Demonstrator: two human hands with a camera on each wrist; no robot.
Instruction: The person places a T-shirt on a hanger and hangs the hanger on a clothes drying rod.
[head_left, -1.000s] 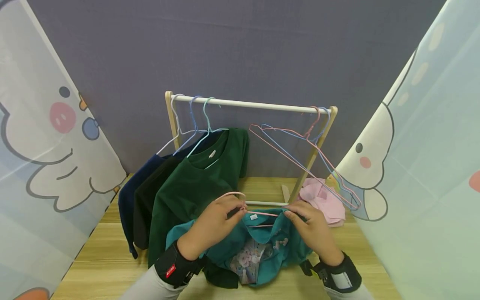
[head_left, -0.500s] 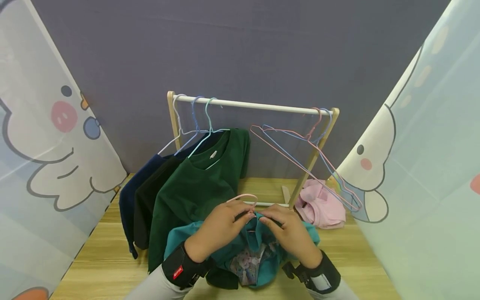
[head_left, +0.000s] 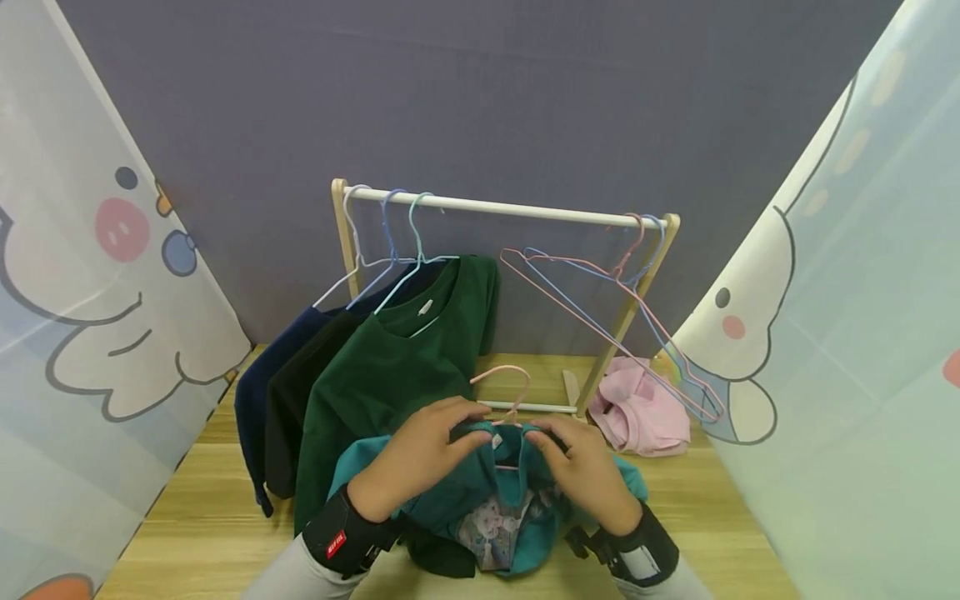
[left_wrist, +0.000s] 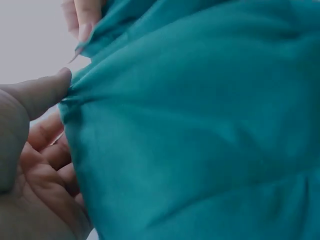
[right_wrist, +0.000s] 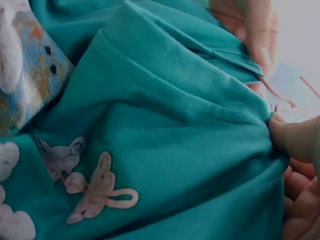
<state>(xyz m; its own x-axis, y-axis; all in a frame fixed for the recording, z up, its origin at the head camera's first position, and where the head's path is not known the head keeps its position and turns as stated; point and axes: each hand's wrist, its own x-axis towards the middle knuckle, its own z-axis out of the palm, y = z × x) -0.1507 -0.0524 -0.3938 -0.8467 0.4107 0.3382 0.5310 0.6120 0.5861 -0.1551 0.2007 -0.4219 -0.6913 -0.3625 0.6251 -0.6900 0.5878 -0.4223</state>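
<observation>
A teal shirt (head_left: pixel 513 487) with a printed picture on its front lies on the table. From its neck rises the hook of a pink hanger (head_left: pixel 511 367); most of the hanger is hidden inside the shirt. My left hand (head_left: pixel 420 454) pinches the left side of the collar, thumb in front, as the left wrist view shows with the teal cloth (left_wrist: pixel 175 130). On the other side my right hand (head_left: pixel 588 475) pinches the neckline; the right wrist view shows its thumb (right_wrist: pixel 290 135) pressing the gathered fabric.
A rack with a white rail (head_left: pixel 510 209) stands behind the shirt. Its left end carries a green top (head_left: pixel 390 375) and dark garments on hangers. A pink hanger (head_left: pixel 573 312) and a blue one hang bare at right. Pink folded cloth (head_left: pixel 637 408) lies beneath.
My right hand has moved left toward my left hand, bringing the collar's sides closer together. The hanger's hook has shifted right from my left hand and now stands between both hands.
</observation>
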